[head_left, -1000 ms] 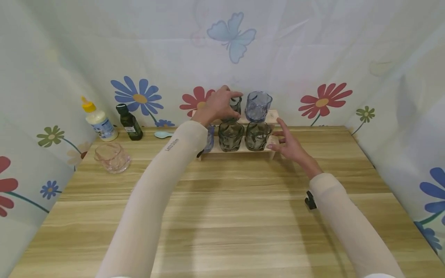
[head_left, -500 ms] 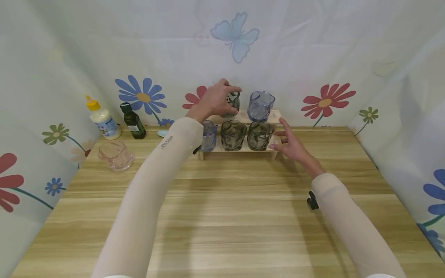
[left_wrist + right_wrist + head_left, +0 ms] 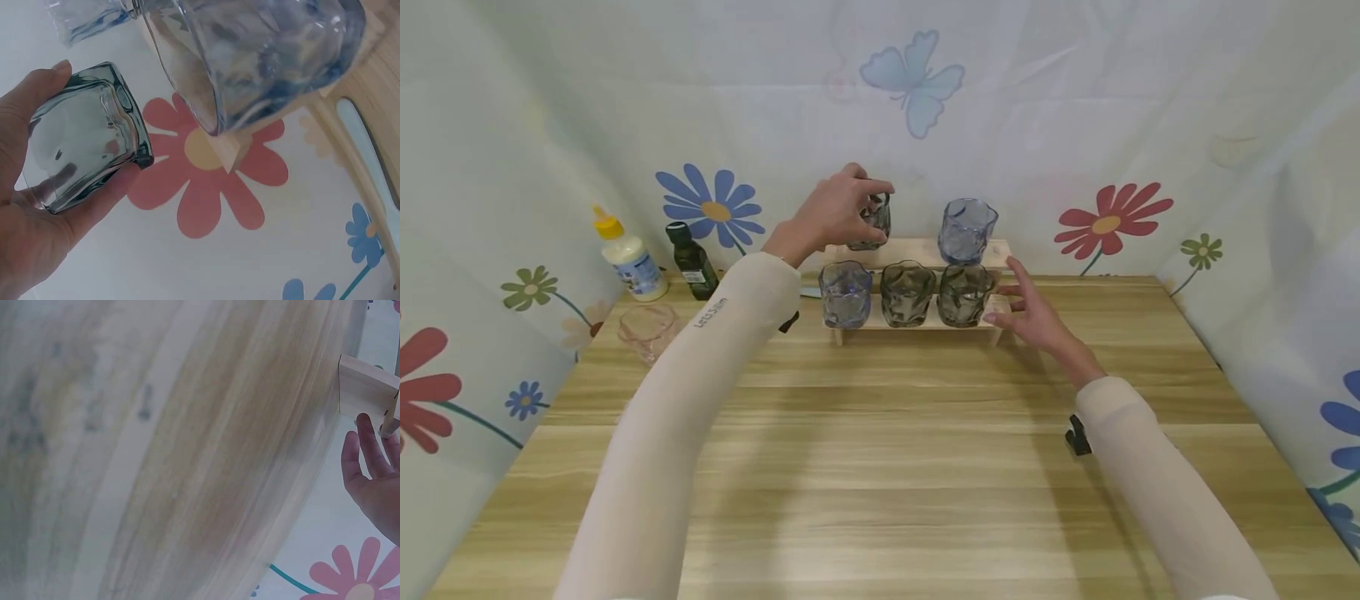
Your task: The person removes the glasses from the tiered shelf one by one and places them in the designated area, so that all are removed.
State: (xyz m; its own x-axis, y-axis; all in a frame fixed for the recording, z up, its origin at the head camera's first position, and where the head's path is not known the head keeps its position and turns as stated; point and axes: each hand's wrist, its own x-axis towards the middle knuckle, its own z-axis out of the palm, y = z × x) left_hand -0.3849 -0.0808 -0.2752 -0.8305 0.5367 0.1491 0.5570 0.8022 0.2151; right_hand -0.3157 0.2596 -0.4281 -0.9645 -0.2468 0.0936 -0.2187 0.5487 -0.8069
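Observation:
My left hand [image 3: 837,208] grips a dark grey-green glass [image 3: 880,221] at the left part of the upper shelf of a small wooden rack [image 3: 913,250]; in the left wrist view thumb and fingers hold the glass [image 3: 87,137] by its sides. A blue-tinted glass [image 3: 967,231] stands at the upper shelf's right. On the lower shelf stand a blue glass [image 3: 846,295] and two dark glasses [image 3: 907,294] [image 3: 965,295]. With fingers spread, my right hand [image 3: 1033,312] touches the rack's right end; the right wrist view shows its fingers by the wood [image 3: 369,387].
At the back left are a bottle with a yellow cap [image 3: 636,267], a dark green bottle [image 3: 694,265] and a pink glass [image 3: 643,329], partly behind my left sleeve. The pale blue handle [image 3: 362,137] of a utensil lies left of the rack. A patterned curtain hangs behind.
My left hand has moved left along the upper shelf with the dark glass, uncovering the blue glass below. My right hand has stayed at the rack's right end.

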